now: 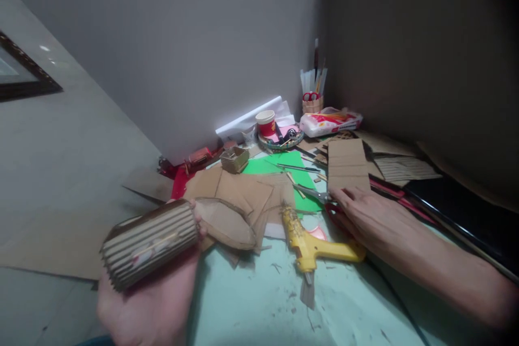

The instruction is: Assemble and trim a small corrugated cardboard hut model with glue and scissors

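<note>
My left hand [156,303] is wrapped from below round a ribbed cardboard roll [150,243], which lies tilted across the palm with a small pale and reddish mark on its side. A rounded flat cardboard piece [227,224] shows right beside that hand's fingertips; whether it is attached to the roll I cannot tell. On the right, my right hand [354,211] has its fingers closed over the red handles of scissors [310,192], whose blades point left. Its fingertips also reach the lower edge of a rectangular cardboard piece [347,162]. The fingers' undersides are hidden.
A yellow glue gun [304,240] lies left of my right hand, its cord [393,292] running rightward. Behind are cardboard sheets [239,192], green paper [298,162], a small cardboard box [235,160], a red cup [266,124] and a pen holder [312,104]. Walls [227,48] stand behind.
</note>
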The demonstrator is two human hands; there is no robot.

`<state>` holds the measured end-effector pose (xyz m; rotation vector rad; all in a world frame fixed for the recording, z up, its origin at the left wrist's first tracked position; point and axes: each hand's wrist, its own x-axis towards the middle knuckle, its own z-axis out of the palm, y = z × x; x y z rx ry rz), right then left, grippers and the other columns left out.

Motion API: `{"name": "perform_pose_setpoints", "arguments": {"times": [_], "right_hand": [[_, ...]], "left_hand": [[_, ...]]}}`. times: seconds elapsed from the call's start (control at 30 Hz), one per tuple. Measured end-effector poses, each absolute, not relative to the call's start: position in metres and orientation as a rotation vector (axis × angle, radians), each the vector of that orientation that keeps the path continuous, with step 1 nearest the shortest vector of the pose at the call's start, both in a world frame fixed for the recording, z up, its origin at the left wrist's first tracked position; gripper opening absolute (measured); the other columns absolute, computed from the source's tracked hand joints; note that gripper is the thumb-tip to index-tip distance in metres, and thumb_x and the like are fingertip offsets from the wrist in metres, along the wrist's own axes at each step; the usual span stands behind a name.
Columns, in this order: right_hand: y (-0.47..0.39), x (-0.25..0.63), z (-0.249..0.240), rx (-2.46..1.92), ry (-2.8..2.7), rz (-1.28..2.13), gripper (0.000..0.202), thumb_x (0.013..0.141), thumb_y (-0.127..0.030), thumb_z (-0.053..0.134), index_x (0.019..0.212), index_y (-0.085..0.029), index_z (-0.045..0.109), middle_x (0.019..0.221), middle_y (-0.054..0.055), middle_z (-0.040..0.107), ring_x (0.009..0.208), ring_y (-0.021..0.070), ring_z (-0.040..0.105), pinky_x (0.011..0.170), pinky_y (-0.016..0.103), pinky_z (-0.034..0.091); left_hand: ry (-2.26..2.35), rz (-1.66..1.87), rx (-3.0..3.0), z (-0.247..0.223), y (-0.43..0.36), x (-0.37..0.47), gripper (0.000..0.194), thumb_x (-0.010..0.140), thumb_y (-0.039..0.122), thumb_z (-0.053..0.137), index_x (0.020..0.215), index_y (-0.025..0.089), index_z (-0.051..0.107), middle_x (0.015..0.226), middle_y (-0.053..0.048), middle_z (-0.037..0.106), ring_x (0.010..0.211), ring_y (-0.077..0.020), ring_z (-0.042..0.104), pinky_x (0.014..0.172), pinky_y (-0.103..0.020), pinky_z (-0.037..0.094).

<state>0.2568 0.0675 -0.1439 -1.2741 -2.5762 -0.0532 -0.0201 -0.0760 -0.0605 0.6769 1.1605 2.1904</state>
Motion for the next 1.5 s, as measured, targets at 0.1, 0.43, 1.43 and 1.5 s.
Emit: {"name": "perform_pose_setpoints", "arguments": {"times": [0.1, 0.43, 1.43, 1.5], "right_hand": [[0.068, 0.261, -0.143, -1.248, -2.551, -0.061, 0.013, 0.095, -0.01, 0.047, 0.092, -0.019, 0.055, 0.074, 0.008, 0.06, 0.061, 0.0243, 0.056, 0.055, 0.034, 0.033], [0.047, 0.24, -0.12, -0.805, -2.427, -0.012, 0.026, 0.108, -0.032, 0.042, 0.123, -0.018, 0.059, 0.1, 0.012, 0.073, 0.077, 0.0247, 0.073, 0.062, 0.034, 0.058], [0.043, 0.095, -0.042, -0.896, -2.639, 0.657, 0.054, 0.095, -0.049, 0.057, 0.141, -0.02, 0.052, 0.117, 0.014, 0.073, 0.1, 0.0332, 0.069, 0.071, 0.033, 0.044], [0.042, 0.087, -0.047, -0.913, -2.694, 0.593, 0.05, 0.097, -0.049, 0.053, 0.135, -0.017, 0.055, 0.103, 0.014, 0.076, 0.089, 0.0333, 0.071, 0.063, 0.032, 0.038]], "left_hand": [[1.125, 2.248, 0.6, -0.061, -0.076, -0.024, 0.043, 0.087, 0.057, 0.06, 0.112, 0.026, 0.075, 0.123, -0.013, 0.076, 0.117, -0.0393, 0.065, 0.084, -0.053, 0.059], [1.068, 2.315, 0.374, -0.064, -0.07, 0.01, 0.044, 0.089, 0.051, 0.064, 0.119, 0.022, 0.076, 0.136, -0.014, 0.071, 0.135, -0.0432, 0.054, 0.107, -0.072, 0.046], [1.345, 1.771, 0.441, -0.118, -0.1, -0.024, 0.022, 0.079, 0.026, 0.082, 0.093, 0.016, 0.068, 0.079, -0.004, 0.07, 0.065, -0.019, 0.069, 0.052, -0.03, 0.057], [1.382, 1.771, 0.427, -0.121, -0.097, -0.028, 0.029, 0.079, 0.027, 0.082, 0.1, 0.017, 0.065, 0.084, -0.005, 0.071, 0.069, -0.0215, 0.071, 0.055, -0.034, 0.06]]}}
